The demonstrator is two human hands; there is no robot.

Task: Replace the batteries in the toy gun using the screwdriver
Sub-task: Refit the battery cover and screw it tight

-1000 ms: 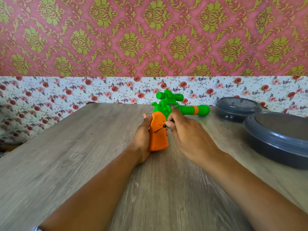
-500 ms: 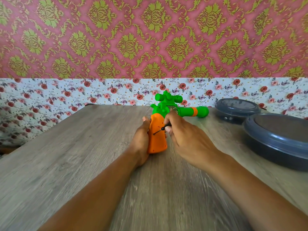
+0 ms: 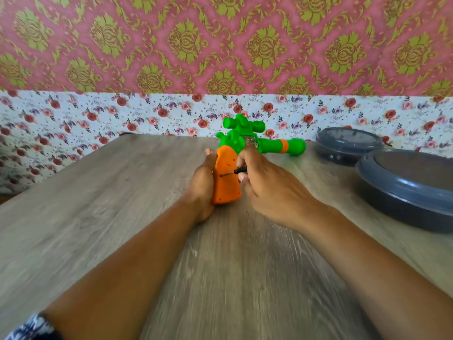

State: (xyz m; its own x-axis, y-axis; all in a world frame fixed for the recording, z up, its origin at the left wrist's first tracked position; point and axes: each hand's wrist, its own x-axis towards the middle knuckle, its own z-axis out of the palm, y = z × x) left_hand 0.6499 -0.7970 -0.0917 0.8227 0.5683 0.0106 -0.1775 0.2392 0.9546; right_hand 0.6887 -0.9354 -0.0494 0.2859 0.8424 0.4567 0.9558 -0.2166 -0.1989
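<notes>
Two hands are working: the left hand (image 3: 202, 184) is gripping the orange-and-green plastic toy gun (image 3: 226, 177) while the right hand (image 3: 266, 190) fingers are pinching the small black screwdriver (image 3: 232, 172) against its grip.

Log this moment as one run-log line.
left hand steadies toy gun | right hand drives screwdriver into orange grip

The toy gun (image 3: 235, 153) has an orange grip and a bright green body, scope and barrel, with an orange band round the barrel near its right end. The screwdriver (image 3: 232, 172) is black with a thin dark shaft. The table (image 3: 122, 192) is grey-brown with wood grain. At far right, two containers (image 3: 402, 190) are dark blue-grey. The upper wall (image 3: 220, 45) is pink with olive-gold damask; the lower band (image 3: 98, 114) is white with red and pink roses. At near left, a sleeve (image 3: 31, 327) is dark blue and white patterned.
</notes>
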